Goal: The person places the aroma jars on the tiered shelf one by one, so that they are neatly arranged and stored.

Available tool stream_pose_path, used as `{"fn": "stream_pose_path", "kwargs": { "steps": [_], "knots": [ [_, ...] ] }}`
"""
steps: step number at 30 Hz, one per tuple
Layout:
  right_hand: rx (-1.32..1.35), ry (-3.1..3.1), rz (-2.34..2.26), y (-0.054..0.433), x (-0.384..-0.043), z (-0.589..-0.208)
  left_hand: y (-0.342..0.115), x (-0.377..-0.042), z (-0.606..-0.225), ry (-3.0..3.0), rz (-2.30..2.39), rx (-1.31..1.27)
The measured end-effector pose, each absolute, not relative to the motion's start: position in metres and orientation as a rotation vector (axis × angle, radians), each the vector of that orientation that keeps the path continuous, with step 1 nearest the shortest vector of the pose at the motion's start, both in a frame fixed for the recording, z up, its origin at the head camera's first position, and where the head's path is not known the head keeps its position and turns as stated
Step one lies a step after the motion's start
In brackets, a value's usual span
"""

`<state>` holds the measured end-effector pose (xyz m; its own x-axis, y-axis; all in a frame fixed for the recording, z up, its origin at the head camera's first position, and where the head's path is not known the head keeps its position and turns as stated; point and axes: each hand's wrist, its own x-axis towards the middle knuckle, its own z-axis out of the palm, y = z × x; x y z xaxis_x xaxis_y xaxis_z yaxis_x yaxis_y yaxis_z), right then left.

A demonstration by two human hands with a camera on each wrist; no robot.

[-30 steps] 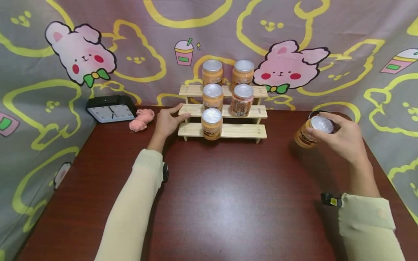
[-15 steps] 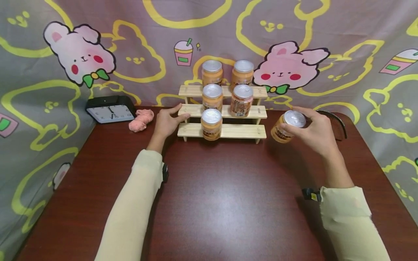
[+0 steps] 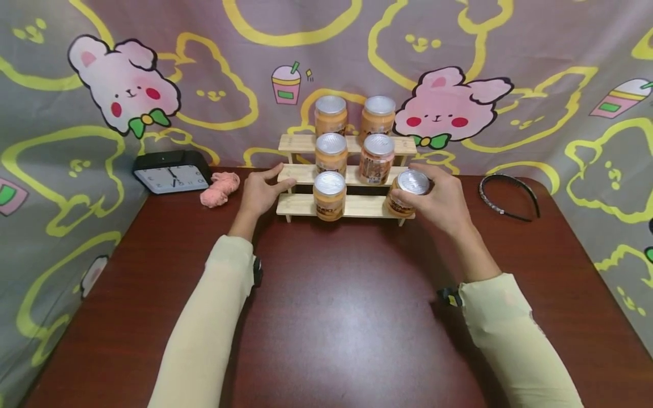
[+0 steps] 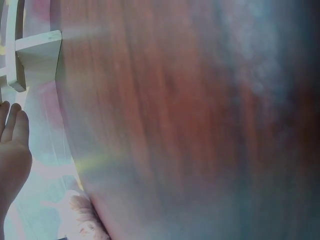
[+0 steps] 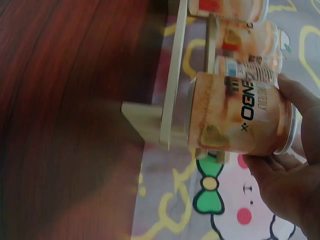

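My right hand point(image 3: 440, 198) grips a canned-fruit jar point(image 3: 403, 198) with orange contents and a silver lid, thumb and fingers round its upper part. The jar tilts slightly, its base right at the right end of the lowest step of a three-step wooden rack point(image 3: 367, 205). In the right wrist view the jar point(image 5: 235, 115) shows its printed label, close by the step's edge. My left hand point(image 3: 259, 194) touches the rack's left end with straight fingers; the left wrist view shows the extended fingers point(image 4: 20, 127) beside the rack point(image 4: 42, 52).
Similar jars stand on the rack: two on the top step point(image 3: 330, 116), two on the middle point(image 3: 377, 161), one on the lowest point(image 3: 329, 198). A black clock point(image 3: 172, 171) and pink yarn point(image 3: 220, 189) lie left; a headband point(image 3: 490, 198) lies right. Patterned cloth point(image 3: 219, 68) hangs behind.
My right hand has carried the jar leftward from the table's right side to the right end of the lowest step, uncovering the headband. My left hand has stayed at the rack.
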<state>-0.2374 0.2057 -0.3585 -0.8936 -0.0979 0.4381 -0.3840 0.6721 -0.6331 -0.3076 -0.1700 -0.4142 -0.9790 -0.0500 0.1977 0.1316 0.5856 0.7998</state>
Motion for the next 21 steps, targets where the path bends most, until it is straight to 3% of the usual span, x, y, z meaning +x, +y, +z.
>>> {"fn": "stream_pose_path", "kwargs": {
  "steps": [21],
  "knots": [
    [0.331,-2.607,1.03,0.191,-0.248,-0.362,-0.166,-0.311,-0.412,-2.61,-1.364,-0.083]
  ]
}}
